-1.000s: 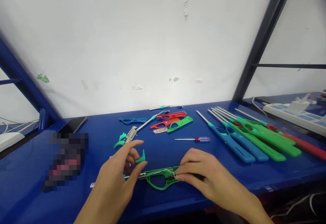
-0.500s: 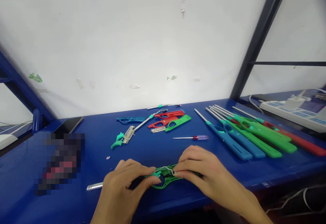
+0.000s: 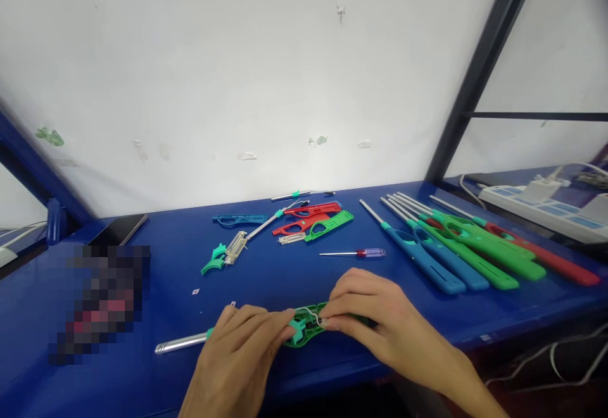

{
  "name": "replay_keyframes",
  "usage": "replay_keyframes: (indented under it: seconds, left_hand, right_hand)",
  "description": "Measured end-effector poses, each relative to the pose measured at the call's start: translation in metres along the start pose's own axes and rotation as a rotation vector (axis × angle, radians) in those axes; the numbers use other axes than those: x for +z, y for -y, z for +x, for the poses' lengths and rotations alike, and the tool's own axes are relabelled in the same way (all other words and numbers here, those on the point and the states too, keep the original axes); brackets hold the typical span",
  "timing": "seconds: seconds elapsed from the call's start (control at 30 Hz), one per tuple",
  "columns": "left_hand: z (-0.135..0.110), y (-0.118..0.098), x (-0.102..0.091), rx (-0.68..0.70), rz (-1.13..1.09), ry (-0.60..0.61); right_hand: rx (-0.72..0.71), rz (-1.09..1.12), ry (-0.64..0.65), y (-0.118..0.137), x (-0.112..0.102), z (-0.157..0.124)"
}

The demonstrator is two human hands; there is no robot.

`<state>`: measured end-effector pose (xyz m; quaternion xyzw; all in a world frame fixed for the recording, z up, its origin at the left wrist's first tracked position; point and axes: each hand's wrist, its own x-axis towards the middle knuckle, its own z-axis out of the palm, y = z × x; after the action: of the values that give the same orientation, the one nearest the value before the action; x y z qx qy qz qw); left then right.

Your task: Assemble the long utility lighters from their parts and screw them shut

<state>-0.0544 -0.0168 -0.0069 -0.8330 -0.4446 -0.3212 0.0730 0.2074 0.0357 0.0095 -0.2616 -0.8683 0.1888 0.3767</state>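
**On a blue worktop [image 3: 280, 282], teal trigger [image 3: 298, 330] comes down to green half-shell [image 3: 314, 335]**

Near the worktop's front edge, the left hand [image 3: 242, 351] has lowered the trigger, over the past second, from above the open lighter body to its finger loop; thumb and forefinger pinch it there; the work appears to have passed from carrying the part to fitting it, though whether it is seated cannot be told behind the fingertips; the right hand [image 3: 375, 310] has stayed at the handle end, thumb and fingertips pinching the end of a white wire [image 3: 311, 310]. The half-shell lies hollow side up between the hands, much of it covered; the wire curves along its far wall, above darker green recesses; a silver metal tube [image 3: 180, 343], slotted near its tip, juts out past the left hand; a purple-handled screwdriver [image 3: 370, 253] lies farther back.
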Motion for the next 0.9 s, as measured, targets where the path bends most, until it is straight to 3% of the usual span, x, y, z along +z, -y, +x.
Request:
replay_keyframes:
  seconds: [0.17, 0.43, 0.57, 0.7, 0.9]
  left_hand:
    - [-0.008, -0.001, 0.002, 0.065, 0.068, 0.024]
    - [-0.001, -0.005, -0.004, 0.107, 0.09, 0.108]
    - [-0.002, -0.007, -0.003, 0.067, 0.122, 0.072]
    - [-0.003, -0.006, 0.002, 0.115, 0.127, 0.036]
    - [0.004, -0.011, 0.007, 0.135, 0.13, -0.151]
  right_hand:
    - [0.004, 0.01, 0.0, 0.0, 0.0, -0.001]
    - [0.018, 0.029, 0.004, 0.002, -0.001, 0.0]
    - [0.012, 0.047, 0.009, 0.002, -0.001, -0.001]
    - [0.043, 0.061, 0.008, 0.002, 0.0, -0.002]
    - [0.095, 0.116, -0.01, 0.003, 0.001, -0.004]
